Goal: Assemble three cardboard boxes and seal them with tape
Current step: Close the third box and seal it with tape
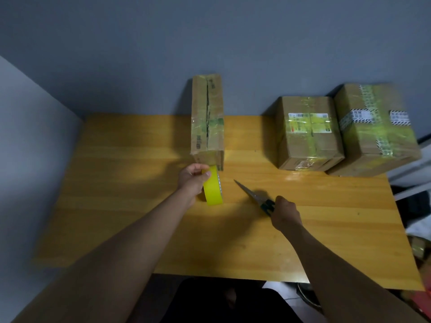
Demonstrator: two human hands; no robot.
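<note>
Three brown cardboard boxes stood on the yellow wooden table (140,229), and all three looked assembled. Well beyond the fingers of the right hand (285,214), to their far right, the squat brown box with white labels (307,134) and the larger brown box with printed tape bands (375,129) sat touching each other, both crossed with glossy yellowish tape, so I judged those two sealed. Just past the fingertips of the left hand (191,183) stood the tall narrow brown box (207,120); it carried a band of tape across its middle, yet a dark seam ran open along its upper face, so sealing there seemed unfinished.

Curled fingers of the left hand clamped the yellow roll of tape (212,186), thumb on its rim, with the roll on edge near the tall box's lower corner. Closed round the dark handles, the right hand gripped the steel scissors (254,195), blades together and pointing from those fingers toward the roll. What remained, by my reading, was taping that last seam and cutting the strip.
</note>
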